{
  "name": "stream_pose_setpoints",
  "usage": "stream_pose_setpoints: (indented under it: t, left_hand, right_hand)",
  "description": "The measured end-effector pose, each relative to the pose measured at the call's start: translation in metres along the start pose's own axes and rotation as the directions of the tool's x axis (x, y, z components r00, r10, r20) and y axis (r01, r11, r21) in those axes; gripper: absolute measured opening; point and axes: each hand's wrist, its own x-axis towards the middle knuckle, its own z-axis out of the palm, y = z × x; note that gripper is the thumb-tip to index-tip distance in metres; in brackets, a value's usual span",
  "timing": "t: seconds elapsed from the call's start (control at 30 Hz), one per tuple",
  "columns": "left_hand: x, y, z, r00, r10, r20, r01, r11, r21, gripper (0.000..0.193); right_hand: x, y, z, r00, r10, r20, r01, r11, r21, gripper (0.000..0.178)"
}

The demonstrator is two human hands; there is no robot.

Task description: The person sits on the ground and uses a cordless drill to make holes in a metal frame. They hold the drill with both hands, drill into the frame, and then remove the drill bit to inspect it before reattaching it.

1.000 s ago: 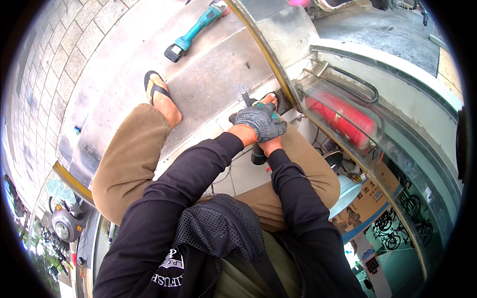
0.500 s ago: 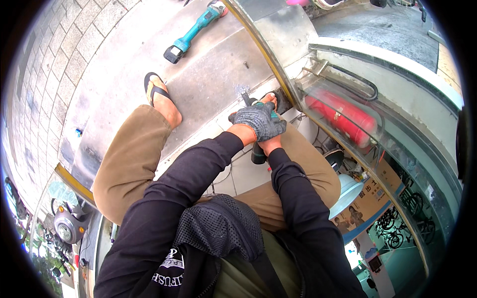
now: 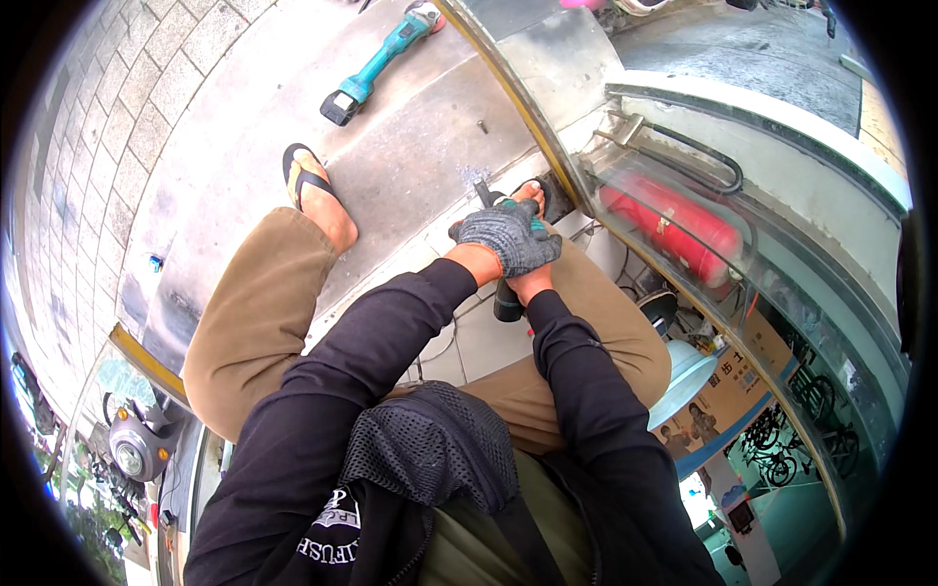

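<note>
Two hands meet low in front of the person. The left hand (image 3: 508, 242), in a grey knitted glove with an orange edge at the wrist, is closed over a dark handheld tool with teal patches and a rounded black rear end (image 3: 507, 303). The right hand (image 3: 532, 282) lies mostly hidden under it, wrist showing; how its fingers are set, I cannot tell. The tool runs through the grip, its rear end sticking out toward the body and its narrow grey front end pointing away, near pale specks (image 3: 471, 174) on the grey, smooth step (image 3: 420, 142).

Just beyond the grip is the right foot (image 3: 532, 192) in a black flip-flop; the left foot (image 3: 324, 202), in a matching one, stands well to its left. Farther ahead and left of the grip lies a teal, long-bodied power tool with a black battery (image 3: 376, 66). Right of the grip, behind glass, is a red metal cylinder (image 3: 674, 225); nearer the body on that side stands a brown cardboard box (image 3: 728, 391).
</note>
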Motion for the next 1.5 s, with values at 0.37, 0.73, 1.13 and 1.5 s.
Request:
stream_pose_setpoints:
  t: [0.37, 0.73, 1.13, 1.5]
  left_hand:
    - [-0.001, 0.002, -0.007, 0.999, 0.002, 0.037, -0.002, 1.0, 0.005, 0.077]
    - [0.0, 0.002, -0.005, 0.999, -0.006, 0.053, 0.004, 0.999, 0.049, 0.096]
    - [0.002, 0.003, -0.003, 0.997, -0.01, 0.073, 0.007, 0.999, 0.05, 0.096]
    - [-0.002, 0.005, -0.004, 0.998, -0.045, 0.037, 0.045, 0.999, 0.003, 0.073]
  right_hand:
    - [-0.001, -0.006, -0.003, 0.995, 0.094, 0.025, -0.097, 0.974, 0.206, 0.058]
    - [-0.001, 0.0, 0.001, 0.999, 0.035, 0.001, -0.035, 0.995, 0.093, 0.059]
    - [0.0, 0.002, 0.001, 0.999, 0.035, 0.02, -0.036, 0.997, 0.07, 0.057]
    - [0.0, 0.006, 0.007, 1.0, -0.001, -0.029, 0.003, 0.997, 0.078, 0.06]
